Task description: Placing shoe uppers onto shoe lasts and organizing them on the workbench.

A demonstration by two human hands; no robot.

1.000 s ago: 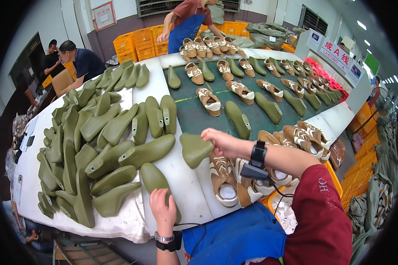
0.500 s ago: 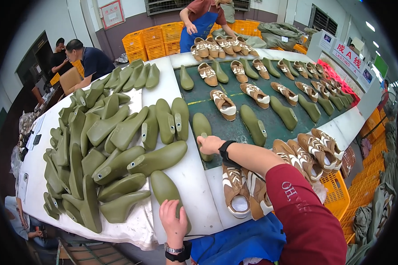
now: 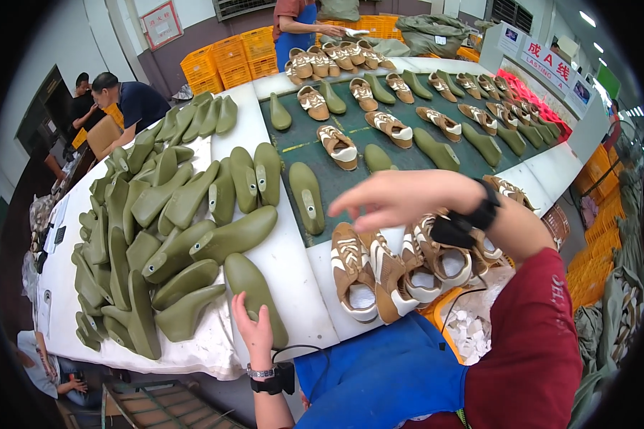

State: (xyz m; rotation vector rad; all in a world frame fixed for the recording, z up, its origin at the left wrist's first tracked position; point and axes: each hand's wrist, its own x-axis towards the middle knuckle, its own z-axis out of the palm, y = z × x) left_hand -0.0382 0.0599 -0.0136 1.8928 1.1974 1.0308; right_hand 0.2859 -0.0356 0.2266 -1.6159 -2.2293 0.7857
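Observation:
Near the front of the white tabletop, my left hand (image 3: 255, 330) rests with spread fingers on the lower part of an olive-green shoe last (image 3: 249, 280). My right hand (image 3: 401, 200) is in the air over the green conveyor belt (image 3: 297, 143), fingers stretched out and slightly blurred, holding nothing. Just left of it, a single shoe last (image 3: 306, 194) lies at the belt's near left end. Beneath my right forearm stands a row of brown-and-white sneakers (image 3: 353, 275) along the near edge, partly covered by the arm. Another shoe last (image 3: 379, 159) is partly hidden behind my right hand.
A big heap of shoe lasts (image 3: 139, 236) covers the left table. Sneakers and lasts sit in rows along the belt. Opposite, a person in a blue apron (image 3: 293, 25) stands behind more sneakers (image 3: 329, 61). A yellow crate (image 3: 447, 314) with white pieces is below the near edge.
My right hand has left the last at the belt's near left end and moved right. My left hand stays at its last. The whole view has shifted slightly.

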